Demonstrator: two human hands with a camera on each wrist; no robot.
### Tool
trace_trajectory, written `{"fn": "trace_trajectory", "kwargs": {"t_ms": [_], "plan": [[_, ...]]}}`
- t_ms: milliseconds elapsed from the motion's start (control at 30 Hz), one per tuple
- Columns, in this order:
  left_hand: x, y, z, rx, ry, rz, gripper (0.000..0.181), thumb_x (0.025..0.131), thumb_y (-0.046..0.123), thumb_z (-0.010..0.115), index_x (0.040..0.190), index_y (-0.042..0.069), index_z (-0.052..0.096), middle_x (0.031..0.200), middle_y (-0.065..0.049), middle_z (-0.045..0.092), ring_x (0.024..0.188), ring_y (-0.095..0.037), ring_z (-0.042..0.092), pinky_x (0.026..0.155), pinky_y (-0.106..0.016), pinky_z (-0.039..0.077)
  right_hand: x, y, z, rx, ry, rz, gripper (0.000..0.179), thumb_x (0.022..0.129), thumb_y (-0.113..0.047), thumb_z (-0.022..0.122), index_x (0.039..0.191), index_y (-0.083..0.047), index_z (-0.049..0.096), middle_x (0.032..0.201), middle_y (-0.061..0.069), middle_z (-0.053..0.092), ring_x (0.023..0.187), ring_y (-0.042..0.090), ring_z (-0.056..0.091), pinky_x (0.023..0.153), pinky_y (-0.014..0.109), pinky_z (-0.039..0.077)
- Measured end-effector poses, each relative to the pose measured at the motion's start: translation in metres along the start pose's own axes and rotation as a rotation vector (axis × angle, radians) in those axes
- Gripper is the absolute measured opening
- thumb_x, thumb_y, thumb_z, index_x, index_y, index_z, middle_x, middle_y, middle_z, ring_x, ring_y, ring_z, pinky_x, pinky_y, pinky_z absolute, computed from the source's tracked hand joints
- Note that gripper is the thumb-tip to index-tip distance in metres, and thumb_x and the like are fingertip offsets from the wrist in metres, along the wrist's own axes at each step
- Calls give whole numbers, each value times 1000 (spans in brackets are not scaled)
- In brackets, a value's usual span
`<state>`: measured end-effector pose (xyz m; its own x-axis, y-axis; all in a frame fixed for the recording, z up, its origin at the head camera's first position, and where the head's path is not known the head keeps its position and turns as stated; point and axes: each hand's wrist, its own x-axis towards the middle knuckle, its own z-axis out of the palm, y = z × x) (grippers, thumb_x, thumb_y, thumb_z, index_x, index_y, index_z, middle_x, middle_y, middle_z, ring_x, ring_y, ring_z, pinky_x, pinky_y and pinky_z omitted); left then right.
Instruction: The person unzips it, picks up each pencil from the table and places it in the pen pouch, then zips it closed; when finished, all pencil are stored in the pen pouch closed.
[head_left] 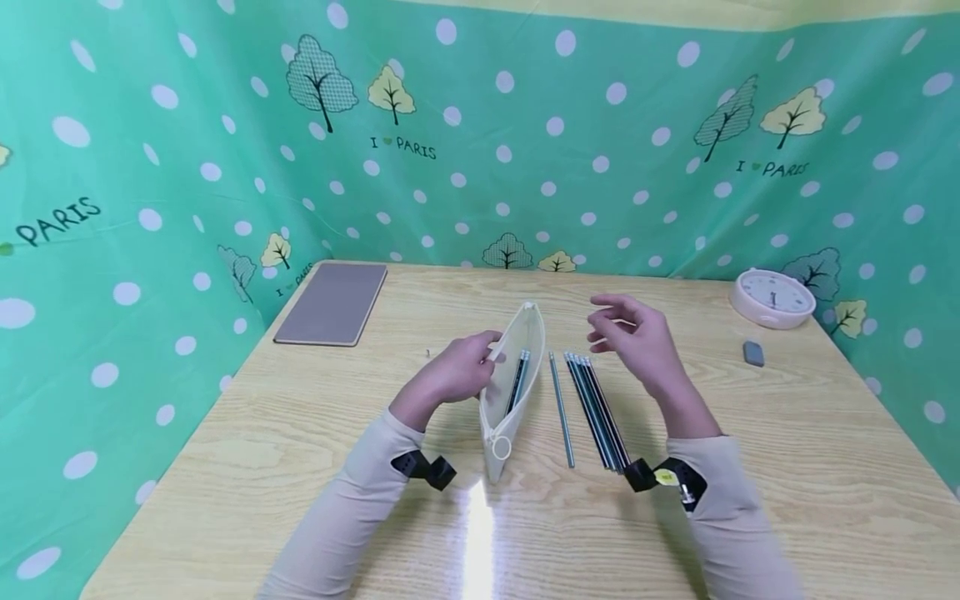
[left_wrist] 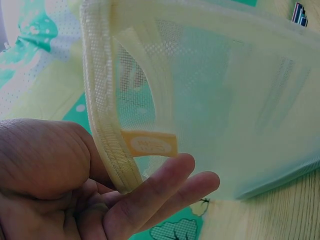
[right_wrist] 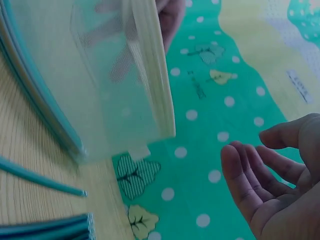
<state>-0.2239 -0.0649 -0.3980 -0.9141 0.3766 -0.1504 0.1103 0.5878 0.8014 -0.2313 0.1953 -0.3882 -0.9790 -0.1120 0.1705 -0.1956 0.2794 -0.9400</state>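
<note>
My left hand (head_left: pixel 467 367) pinches the rim of a pale, see-through mesh zip pouch (head_left: pixel 531 350), which stands upright and unzipped on the table. Thumb and fingers lie on either side of its edge beside an orange tag (left_wrist: pixel 150 144) in the left wrist view. Inside the pouch lean a few pencils (head_left: pixel 517 382). One teal pencil (head_left: pixel 561 408) lies just right of the pouch, and a bundle of several dark and teal pencils (head_left: pixel 596 412) beyond it. Above the bundle's far end hovers my right hand (head_left: pixel 633 337), fingers loosely bent and holding nothing.
A grey-brown notebook (head_left: pixel 333 304) lies at the back left of the wooden table (head_left: pixel 247 450). At the back right are a pink round clock (head_left: pixel 772 298) and a small grey eraser-like block (head_left: pixel 753 353). A green dotted curtain (head_left: pixel 480 150) closes off the back and sides.
</note>
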Motion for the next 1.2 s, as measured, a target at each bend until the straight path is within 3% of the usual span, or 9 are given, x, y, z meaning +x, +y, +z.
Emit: {"fn": "trace_trajectory", "kwargs": {"t_ms": [233, 433, 700, 967, 1200], "plan": [[1, -1, 1, 6, 8, -7, 45, 107, 4, 48, 152, -1, 44, 127, -25, 67, 86, -26, 73, 65, -32, 64, 7, 25, -17, -155, -131, 137, 43, 103, -7, 57, 143, 9, 52, 116, 29, 62, 87, 21, 71, 75, 29, 65], [2, -3, 1, -2, 11, -11, 46, 107, 2, 46, 152, -1, 43, 131, -26, 65, 89, -28, 74, 67, -32, 65, 15, 46, -15, -166, -242, 237, 47, 102, -1, 57, 145, 14, 45, 118, 33, 61, 88, 28, 71, 75, 33, 65], [2, -3, 2, -12, 4, -8, 46, 106, -2, 45, 152, -1, 43, 131, -23, 66, 85, -26, 74, 65, -32, 64, 17, 64, -13, -211, -252, 280, 47, 98, 2, 58, 142, 15, 47, 109, 25, 63, 78, 21, 71, 73, 35, 66], [-2, -2, -1, -14, 12, 2, 45, 106, -2, 44, 151, -2, 43, 131, -23, 66, 82, -25, 74, 65, -32, 64, 19, 65, -9, -269, -288, 292, 48, 97, 1, 59, 142, 14, 48, 111, 28, 63, 77, 21, 70, 71, 35, 65], [-1, -3, -1, -9, -5, 3, 46, 107, 0, 45, 152, -2, 42, 131, -26, 65, 83, -26, 74, 65, -32, 64, 18, 66, -4, -347, -322, 323, 46, 97, -2, 62, 139, 12, 52, 102, 21, 66, 78, 21, 67, 69, 33, 64]]}}
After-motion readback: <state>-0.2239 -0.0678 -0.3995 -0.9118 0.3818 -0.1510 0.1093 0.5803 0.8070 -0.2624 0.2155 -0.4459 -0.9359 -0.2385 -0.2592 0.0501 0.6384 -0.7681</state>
